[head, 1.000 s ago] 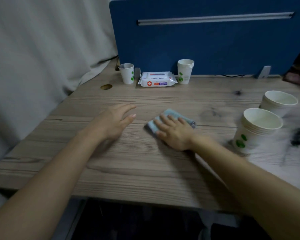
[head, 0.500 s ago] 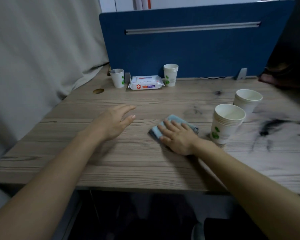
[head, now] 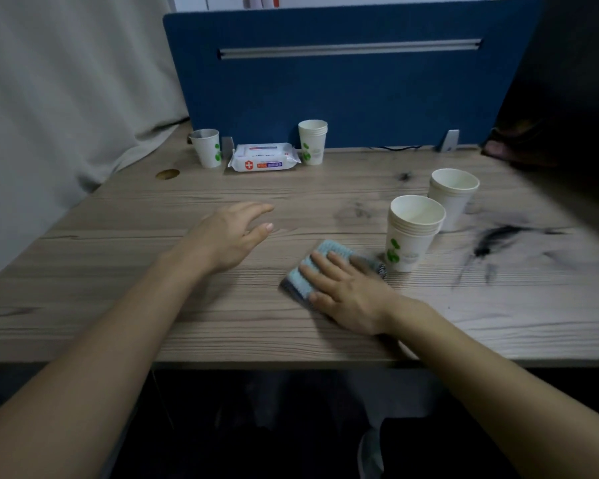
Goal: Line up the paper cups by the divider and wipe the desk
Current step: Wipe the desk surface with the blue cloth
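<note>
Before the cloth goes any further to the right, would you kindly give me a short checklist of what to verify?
1. Right hand flat on the cloth: ok.
2. Path to the right free: not ok, the near cup stack stands just beside the cloth.
3. Left hand free to move cups: ok, it holds nothing.
4. All cups lined up by the divider: not ok, the near stack and the far cup stack stand mid-desk.
5. Dark smudges wiped: not ok.

Cup stacks (head: 414, 233) crowd the cloth's (head: 303, 276) right.
</note>
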